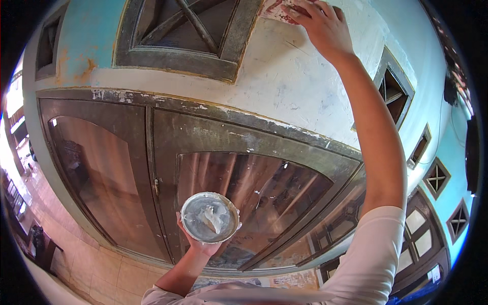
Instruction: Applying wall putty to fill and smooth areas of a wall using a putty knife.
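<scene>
My left hand (207, 247) is wrapped round the underside of a round tub (189, 231) with a white-smeared rim. Inside it lies a lump of white paste (215, 219). High up, my right arm is stretched toward the wall, and my right hand (325, 28) grips a flat reddish piece smeared with white (277, 11). That piece lies against the whitened wall (284, 71), just right of a wooden vent frame (178, 63); part of it is hidden by my fingers. Its exact kind cannot be made out.
Below the white band stand dark wooden doors or windows (259, 134) with glass panes and curtains behind, spotted with white. More vent frames (394, 91) line the wall to the right. Tiled floor (96, 264) shows at lower left, with a dark bench (48, 249) beside it.
</scene>
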`<state>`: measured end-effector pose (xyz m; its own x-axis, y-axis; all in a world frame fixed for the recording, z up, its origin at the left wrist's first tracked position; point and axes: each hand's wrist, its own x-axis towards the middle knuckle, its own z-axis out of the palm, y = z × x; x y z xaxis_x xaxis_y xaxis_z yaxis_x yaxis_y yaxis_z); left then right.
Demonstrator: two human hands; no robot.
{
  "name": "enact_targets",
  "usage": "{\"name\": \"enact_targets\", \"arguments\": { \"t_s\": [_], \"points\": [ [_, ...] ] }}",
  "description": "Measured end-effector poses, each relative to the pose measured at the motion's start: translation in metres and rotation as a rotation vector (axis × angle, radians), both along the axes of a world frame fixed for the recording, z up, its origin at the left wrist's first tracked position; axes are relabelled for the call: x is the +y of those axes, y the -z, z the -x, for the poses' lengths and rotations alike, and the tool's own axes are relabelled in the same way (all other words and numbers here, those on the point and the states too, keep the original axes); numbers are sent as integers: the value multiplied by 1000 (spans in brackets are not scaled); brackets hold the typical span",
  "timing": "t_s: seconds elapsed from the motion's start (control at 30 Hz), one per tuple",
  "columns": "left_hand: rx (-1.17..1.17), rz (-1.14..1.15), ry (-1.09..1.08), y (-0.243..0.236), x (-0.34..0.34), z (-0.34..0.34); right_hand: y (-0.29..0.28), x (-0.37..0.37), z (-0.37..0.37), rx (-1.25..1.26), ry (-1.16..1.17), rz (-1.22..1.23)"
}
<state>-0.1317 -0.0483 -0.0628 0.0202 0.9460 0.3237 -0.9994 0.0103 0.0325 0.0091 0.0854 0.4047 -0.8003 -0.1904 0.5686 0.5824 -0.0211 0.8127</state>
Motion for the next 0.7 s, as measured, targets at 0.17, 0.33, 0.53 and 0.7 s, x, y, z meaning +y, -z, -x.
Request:
{"name": "enact_targets", "arguments": {
  "t_s": [0.17,0.33,0.53,0.7],
  "points": [
    [26,-33,40,-1,0,1,-2,18,-25,44,162,-216],
    [17,67,19,10,5,3,-19,6,5,40,-40,35],
    [52,35,-25,13,-3,8,-13,5,-18,53,-27,-15],
    [31,131,-40,23,2,9,-24,7,5,116,-96,19]
  ]
}}
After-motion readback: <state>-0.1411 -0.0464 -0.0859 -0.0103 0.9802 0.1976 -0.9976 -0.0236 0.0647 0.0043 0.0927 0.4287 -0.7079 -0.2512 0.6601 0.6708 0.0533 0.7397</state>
